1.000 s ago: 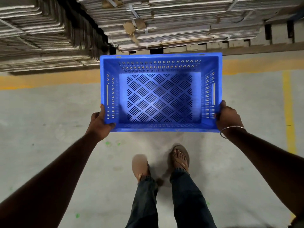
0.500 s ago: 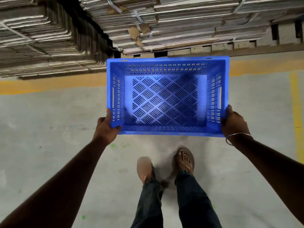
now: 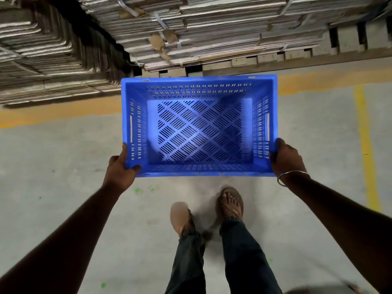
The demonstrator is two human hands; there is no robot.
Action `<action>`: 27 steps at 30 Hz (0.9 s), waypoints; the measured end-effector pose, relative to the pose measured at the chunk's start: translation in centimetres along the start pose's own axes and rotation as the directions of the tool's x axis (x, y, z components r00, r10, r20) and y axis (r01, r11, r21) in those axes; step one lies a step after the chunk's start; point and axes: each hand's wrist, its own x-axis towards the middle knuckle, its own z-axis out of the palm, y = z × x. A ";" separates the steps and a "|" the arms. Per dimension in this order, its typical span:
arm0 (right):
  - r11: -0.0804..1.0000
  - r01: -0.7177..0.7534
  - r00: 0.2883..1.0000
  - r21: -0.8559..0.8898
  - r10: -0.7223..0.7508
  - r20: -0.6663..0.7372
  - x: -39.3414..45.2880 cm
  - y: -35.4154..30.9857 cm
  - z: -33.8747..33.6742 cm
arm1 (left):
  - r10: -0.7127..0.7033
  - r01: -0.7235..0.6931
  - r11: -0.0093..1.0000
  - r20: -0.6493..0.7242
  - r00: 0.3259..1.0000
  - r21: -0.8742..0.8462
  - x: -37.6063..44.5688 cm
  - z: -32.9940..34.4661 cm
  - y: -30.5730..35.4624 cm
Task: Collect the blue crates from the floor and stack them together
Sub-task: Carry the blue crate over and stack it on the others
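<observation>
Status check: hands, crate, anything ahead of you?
Left hand and right hand grip the near corners of the blue crate. Crate empty, carried clear of the floor. Bundled cardboard stacks ahead; no other crate in view.

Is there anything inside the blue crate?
Empty. The crate shows its whole slotted bottom bare, with nothing lying on it, while the left hand and right hand hold its near corners.
</observation>
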 end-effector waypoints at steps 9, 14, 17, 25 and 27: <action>1.000 -0.028 0.999 -0.012 0.027 -0.028 1.0 0.3 -0.6 | -0.003 0.003 1.000 0.014 1.000 -0.002 -1.3 2.4 -1.3; 0.999 -0.038 0.999 -0.015 0.038 -0.013 1.0 0.1 -0.5 | 0.002 -0.001 1.000 0.030 1.000 -0.024 -1.0 2.4 -1.2; 0.998 -0.054 0.998 -0.028 0.055 0.024 1.0 0.0 -0.7 | -0.011 0.013 0.999 0.057 0.998 -0.040 -0.8 1.9 -1.3; 0.989 -0.113 0.962 -0.096 0.133 0.240 -0.7 -1.6 -2.3 | -0.027 0.034 0.997 0.117 0.993 -0.063 -2.1 1.6 -0.7; 0.993 -0.028 0.964 -0.116 0.058 0.259 -2.5 -2.7 -3.7 | -0.032 0.041 0.993 0.093 0.995 -0.106 -4.3 1.0 0.3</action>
